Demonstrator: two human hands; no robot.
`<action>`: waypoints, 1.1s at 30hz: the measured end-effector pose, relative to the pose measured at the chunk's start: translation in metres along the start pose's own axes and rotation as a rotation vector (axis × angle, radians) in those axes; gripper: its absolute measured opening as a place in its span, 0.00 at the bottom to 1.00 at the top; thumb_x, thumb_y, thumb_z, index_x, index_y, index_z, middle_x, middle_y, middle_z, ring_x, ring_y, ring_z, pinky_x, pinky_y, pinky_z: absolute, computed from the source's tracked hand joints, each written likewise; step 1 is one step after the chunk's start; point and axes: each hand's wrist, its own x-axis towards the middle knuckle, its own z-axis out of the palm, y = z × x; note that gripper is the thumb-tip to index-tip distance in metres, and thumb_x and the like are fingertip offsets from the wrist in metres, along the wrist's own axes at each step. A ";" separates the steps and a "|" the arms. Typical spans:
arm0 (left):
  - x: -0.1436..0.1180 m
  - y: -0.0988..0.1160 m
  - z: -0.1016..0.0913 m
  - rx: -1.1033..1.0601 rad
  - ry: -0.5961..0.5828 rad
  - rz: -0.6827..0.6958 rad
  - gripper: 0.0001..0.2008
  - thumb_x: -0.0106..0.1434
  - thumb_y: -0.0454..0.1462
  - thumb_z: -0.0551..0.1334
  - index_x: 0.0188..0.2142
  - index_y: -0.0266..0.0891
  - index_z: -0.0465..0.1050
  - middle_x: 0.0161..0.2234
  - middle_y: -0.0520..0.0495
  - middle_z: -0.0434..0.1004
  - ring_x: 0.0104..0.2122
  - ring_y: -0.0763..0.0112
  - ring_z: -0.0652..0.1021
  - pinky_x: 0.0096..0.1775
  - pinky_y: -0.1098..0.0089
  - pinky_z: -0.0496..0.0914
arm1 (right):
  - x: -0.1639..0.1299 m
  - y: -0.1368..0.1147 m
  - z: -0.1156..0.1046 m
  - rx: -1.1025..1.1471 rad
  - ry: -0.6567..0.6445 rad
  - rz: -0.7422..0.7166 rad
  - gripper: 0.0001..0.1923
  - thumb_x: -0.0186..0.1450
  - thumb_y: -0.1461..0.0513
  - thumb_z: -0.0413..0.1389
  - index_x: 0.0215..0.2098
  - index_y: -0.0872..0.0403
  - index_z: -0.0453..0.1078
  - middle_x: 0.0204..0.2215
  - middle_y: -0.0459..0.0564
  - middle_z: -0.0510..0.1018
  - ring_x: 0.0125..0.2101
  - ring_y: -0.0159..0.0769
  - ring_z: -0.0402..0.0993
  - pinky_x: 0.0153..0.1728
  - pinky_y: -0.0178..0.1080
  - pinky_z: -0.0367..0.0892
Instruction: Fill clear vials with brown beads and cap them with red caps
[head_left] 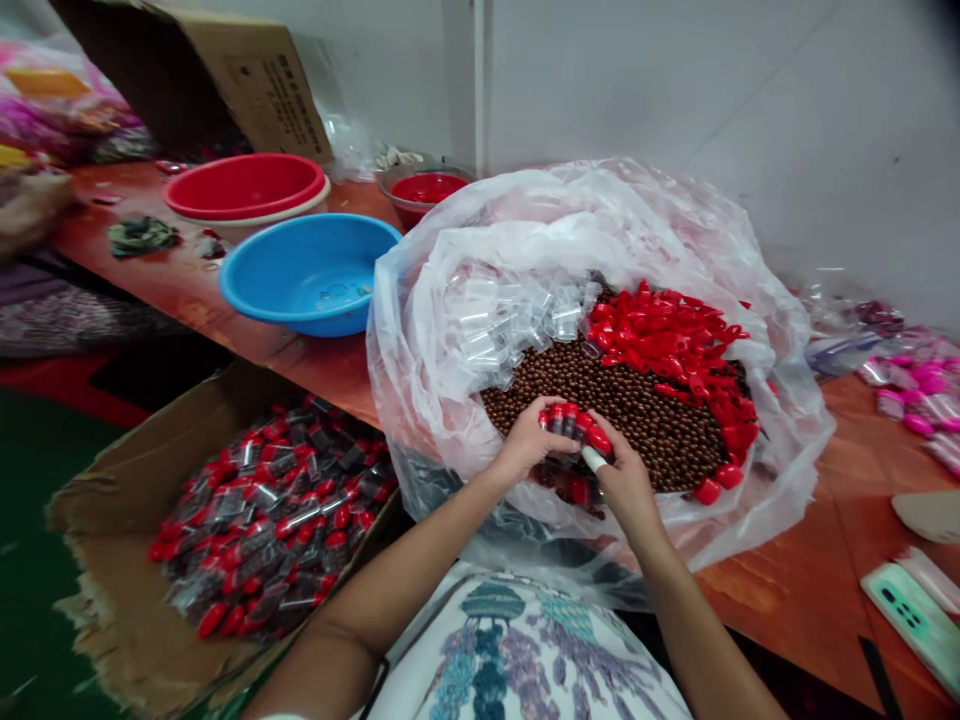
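Fingers of the left hand (529, 440) and right hand (622, 478) clutch a row of small tubes (574, 422); light, slick plastic, probably best pinched by the red caps.

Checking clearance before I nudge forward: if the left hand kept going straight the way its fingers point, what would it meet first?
The left hand points up and right, so it would probably meet the brown beads first, then the red caps. Depth is hard to judge.
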 end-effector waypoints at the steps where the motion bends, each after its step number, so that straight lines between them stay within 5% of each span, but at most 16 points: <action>1: -0.001 0.000 0.001 -0.017 0.007 -0.002 0.34 0.36 0.30 0.71 0.46 0.41 0.66 0.37 0.50 0.70 0.31 0.71 0.72 0.34 0.68 0.70 | -0.001 -0.002 0.000 0.010 -0.006 0.006 0.27 0.57 0.63 0.50 0.56 0.51 0.60 0.53 0.51 0.66 0.53 0.40 0.62 0.55 0.47 0.54; 7: -0.016 0.007 -0.003 -0.062 0.058 0.133 0.36 0.33 0.32 0.73 0.46 0.41 0.68 0.38 0.48 0.72 0.36 0.68 0.72 0.42 0.65 0.67 | -0.013 -0.030 0.002 -0.088 0.060 0.036 0.26 0.59 0.57 0.51 0.57 0.45 0.58 0.53 0.47 0.67 0.52 0.42 0.63 0.54 0.47 0.56; 12: -0.061 0.042 -0.037 -0.179 0.086 0.342 0.35 0.40 0.32 0.71 0.49 0.42 0.65 0.43 0.47 0.72 0.40 0.67 0.73 0.46 0.66 0.65 | -0.022 -0.087 0.028 -0.086 -0.049 -0.157 0.26 0.61 0.59 0.51 0.57 0.43 0.57 0.55 0.44 0.65 0.53 0.40 0.61 0.55 0.45 0.54; 18: -0.156 0.066 -0.133 -0.057 0.524 0.386 0.35 0.41 0.34 0.71 0.49 0.44 0.63 0.44 0.48 0.72 0.41 0.64 0.74 0.44 0.66 0.68 | -0.027 -0.147 0.132 0.200 -0.521 -0.410 0.26 0.61 0.65 0.48 0.57 0.45 0.57 0.55 0.46 0.64 0.55 0.39 0.59 0.56 0.45 0.54; 21: -0.187 0.041 -0.189 -0.023 0.704 0.306 0.36 0.43 0.37 0.70 0.52 0.46 0.61 0.43 0.49 0.73 0.38 0.66 0.75 0.41 0.66 0.69 | -0.034 -0.149 0.197 0.285 -0.743 -0.432 0.33 0.57 0.69 0.49 0.60 0.47 0.52 0.58 0.46 0.59 0.57 0.36 0.55 0.57 0.43 0.52; 24: -0.196 -0.001 -0.234 0.003 0.813 0.225 0.30 0.46 0.39 0.68 0.50 0.43 0.65 0.49 0.45 0.68 0.43 0.65 0.74 0.43 0.66 0.68 | -0.042 -0.137 0.232 0.278 -0.853 -0.379 0.38 0.52 0.72 0.48 0.61 0.50 0.50 0.60 0.48 0.55 0.59 0.35 0.50 0.58 0.43 0.49; 26: -0.194 -0.028 -0.256 0.006 0.945 0.131 0.25 0.48 0.41 0.67 0.47 0.40 0.68 0.49 0.43 0.68 0.47 0.64 0.71 0.46 0.67 0.65 | -0.043 -0.127 0.228 0.289 -0.849 -0.327 0.36 0.52 0.72 0.48 0.59 0.50 0.54 0.59 0.48 0.58 0.57 0.36 0.55 0.57 0.44 0.52; 28: -0.188 -0.046 -0.271 -0.002 1.062 0.055 0.23 0.50 0.43 0.65 0.45 0.38 0.69 0.48 0.41 0.70 0.48 0.62 0.70 0.47 0.65 0.64 | -0.040 -0.117 0.202 0.329 -0.815 -0.252 0.30 0.55 0.69 0.48 0.56 0.48 0.58 0.57 0.48 0.62 0.50 0.36 0.65 0.51 0.43 0.62; 33: -0.169 -0.042 -0.279 -0.011 1.115 0.109 0.23 0.53 0.44 0.62 0.48 0.41 0.66 0.50 0.42 0.68 0.50 0.63 0.69 0.45 0.65 0.66 | -0.022 -0.075 0.082 0.129 -0.529 -0.146 0.16 0.59 0.61 0.51 0.46 0.50 0.67 0.43 0.50 0.73 0.39 0.37 0.72 0.39 0.39 0.67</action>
